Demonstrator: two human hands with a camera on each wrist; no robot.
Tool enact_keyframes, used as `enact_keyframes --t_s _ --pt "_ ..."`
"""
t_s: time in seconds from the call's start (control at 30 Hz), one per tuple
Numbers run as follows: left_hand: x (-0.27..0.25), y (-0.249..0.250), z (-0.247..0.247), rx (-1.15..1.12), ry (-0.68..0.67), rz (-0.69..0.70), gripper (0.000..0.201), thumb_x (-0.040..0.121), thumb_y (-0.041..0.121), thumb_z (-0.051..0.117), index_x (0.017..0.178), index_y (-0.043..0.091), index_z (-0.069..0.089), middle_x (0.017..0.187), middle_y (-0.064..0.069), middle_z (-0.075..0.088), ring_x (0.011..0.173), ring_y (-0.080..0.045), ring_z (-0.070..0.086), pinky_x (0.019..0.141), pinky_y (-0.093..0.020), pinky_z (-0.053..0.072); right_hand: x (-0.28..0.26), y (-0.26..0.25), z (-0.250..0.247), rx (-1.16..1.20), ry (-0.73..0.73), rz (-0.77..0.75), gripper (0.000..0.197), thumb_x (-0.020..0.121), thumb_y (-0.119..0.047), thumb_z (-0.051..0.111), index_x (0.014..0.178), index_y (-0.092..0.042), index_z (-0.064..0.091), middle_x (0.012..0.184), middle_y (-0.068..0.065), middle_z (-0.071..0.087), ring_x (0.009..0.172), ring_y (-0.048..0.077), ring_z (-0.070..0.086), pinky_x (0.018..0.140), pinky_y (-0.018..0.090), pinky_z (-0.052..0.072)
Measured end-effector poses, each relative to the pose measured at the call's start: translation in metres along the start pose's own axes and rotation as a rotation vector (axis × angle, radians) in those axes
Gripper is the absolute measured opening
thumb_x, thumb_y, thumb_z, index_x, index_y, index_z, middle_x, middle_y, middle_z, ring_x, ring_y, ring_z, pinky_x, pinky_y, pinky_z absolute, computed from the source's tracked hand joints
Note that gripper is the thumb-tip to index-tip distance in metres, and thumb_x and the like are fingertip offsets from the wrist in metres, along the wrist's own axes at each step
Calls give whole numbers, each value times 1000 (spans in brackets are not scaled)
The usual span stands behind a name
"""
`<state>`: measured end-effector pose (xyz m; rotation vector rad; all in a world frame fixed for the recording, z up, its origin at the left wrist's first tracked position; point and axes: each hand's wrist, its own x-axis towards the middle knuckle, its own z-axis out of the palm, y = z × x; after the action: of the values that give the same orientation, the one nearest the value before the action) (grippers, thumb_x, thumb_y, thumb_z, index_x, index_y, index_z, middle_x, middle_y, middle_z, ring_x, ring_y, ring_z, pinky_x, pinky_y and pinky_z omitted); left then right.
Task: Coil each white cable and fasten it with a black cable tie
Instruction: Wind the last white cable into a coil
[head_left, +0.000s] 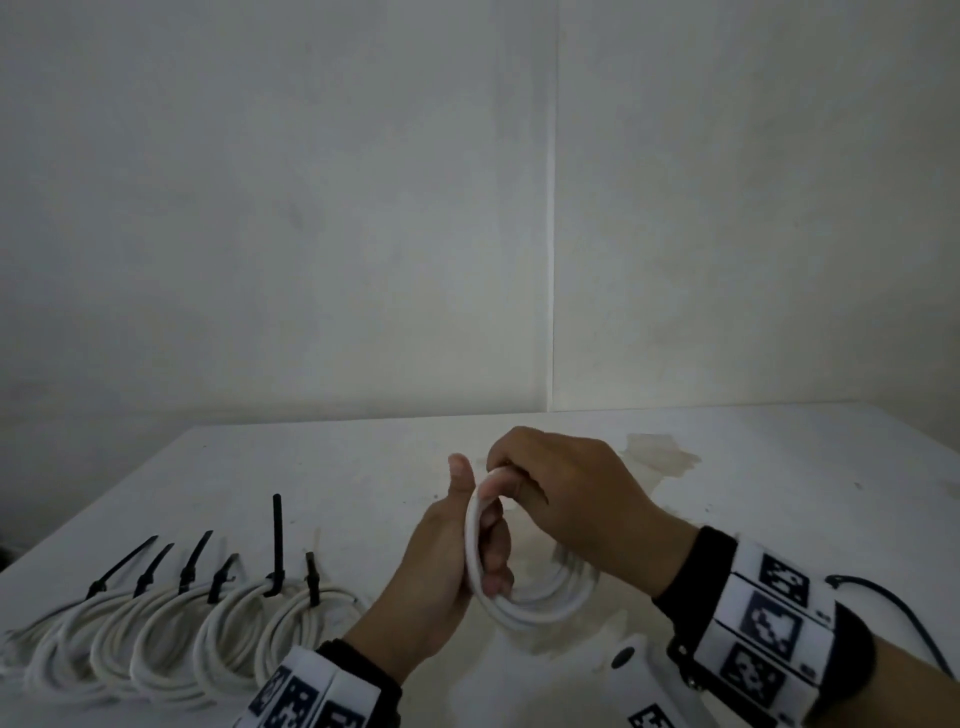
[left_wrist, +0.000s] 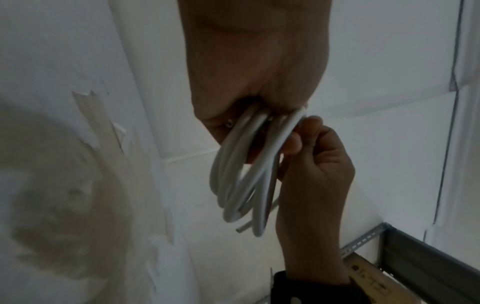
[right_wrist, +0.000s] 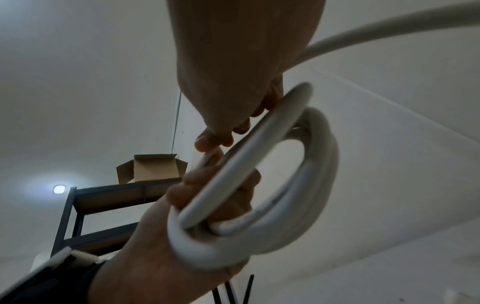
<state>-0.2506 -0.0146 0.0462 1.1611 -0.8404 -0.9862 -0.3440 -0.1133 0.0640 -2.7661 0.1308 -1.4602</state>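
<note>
A white cable (head_left: 524, 603) wound into a coil hangs above the table's middle, held by both hands. My left hand (head_left: 467, 551) grips the coil's near side, fingers curled through the loops, thumb pointing up. My right hand (head_left: 550, 493) pinches a strand at the coil's top. The left wrist view shows the coil (left_wrist: 241, 176) with a cut end hanging free at the bottom. In the right wrist view the coil (right_wrist: 293, 185) passes round the left hand's fingers (right_wrist: 197, 195). No tie is on this coil that I can see.
Several coiled white cables (head_left: 171, 639), each bound with a black cable tie (head_left: 277, 540), lie in a row at the table's front left. The white table (head_left: 779, 467) bears a brown stain. A dark shelf (right_wrist: 78, 205) with a cardboard box (right_wrist: 153, 168) shows in the right wrist view.
</note>
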Motion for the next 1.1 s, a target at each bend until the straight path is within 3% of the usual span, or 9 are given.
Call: enact_keyframes --t_s 0.23,0.33,0.47,0.63,0.73,0.8,0.9,0.97,1.1 --pt "1 4 2 -84 -19 -59 65 70 69 22 56 9 41 35 -2 32 26 -10 25 34 -19 32 -3 6 -1 -25 1 46 38 96 -46 30 78 -17 49 73 1 53 45 18 45 37 24 36" --pt "-2 8 8 11 -42 -69 61 72 66 25 53 10 41 35 0 30 27 -9 23 35 -18 30 -4 12 -8 87 -51 215 42 87 -49 37 78 -13 57 74 0 56 58 14 48 53 30 40" --pt "-3 8 15 147 23 -29 53 85 53 32 52 12 39 34 3 30 28 -8 24 36 -16 28 -4 11 -14 140 -142 345 51 79 -57 33 78 -13 59 71 0 62 62 15 53 60 33 42" --pt "-1 11 16 65 49 -34 48 92 42 38 54 12 38 35 4 28 27 -7 22 33 -16 25 -1 15 -24 360 -190 497 31 90 -38 54 79 -9 59 67 -2 57 53 1 48 54 14 34" --pt "0 15 13 -21 36 -34 46 90 41 40 53 13 37 34 4 25 25 -6 20 32 -15 24 -3 17 -33 532 -235 615 39 88 -44 41 79 -11 59 69 -8 55 55 -4 49 59 9 34" --pt "0 17 12 -40 25 -27 44 83 43 44 52 13 37 34 4 25 25 -6 20 31 -16 24 -6 14 -36 669 -318 587 30 87 -44 50 78 -17 61 69 -8 57 57 -4 51 58 8 37" --pt "-1 18 10 -38 11 -31 42 76 46 47 51 14 38 34 4 25 25 -6 20 32 -17 24 -10 13 -38 719 -447 557 14 78 -23 73 84 -15 63 71 -2 61 64 7 56 62 19 45" --pt "-2 17 8 -33 -5 -51 41 74 47 47 51 13 38 35 4 24 26 -6 20 32 -18 25 -10 16 -39 712 -511 584 9 81 -13 70 84 -15 62 71 2 64 66 15 62 65 26 50" --pt "-5 17 6 -55 -80 -73 43 76 49 44 52 13 40 36 3 26 27 -9 25 37 -23 37 -8 18 -40 629 -490 555 8 88 -22 60 82 -16 60 61 -5 64 55 6 59 56 17 45"
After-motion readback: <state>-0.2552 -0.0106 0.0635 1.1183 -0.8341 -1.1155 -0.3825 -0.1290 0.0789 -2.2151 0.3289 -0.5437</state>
